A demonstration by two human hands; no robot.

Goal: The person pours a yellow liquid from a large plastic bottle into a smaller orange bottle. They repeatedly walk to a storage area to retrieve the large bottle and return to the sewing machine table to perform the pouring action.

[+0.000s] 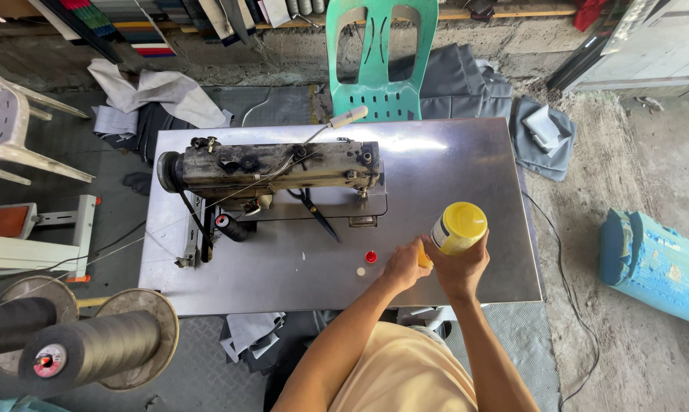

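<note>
2 hands hold a round yellow plastic bottle (458, 229): right hand (460, 268) grips it, left hand (405, 263) pinches its end. Opening step, I think; twisting needs firm grip.

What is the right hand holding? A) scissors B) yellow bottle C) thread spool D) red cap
B: the right hand wraps the yellow bottle above the table, with the left hand at its lower end; the red cap lies apart on the table.
</note>
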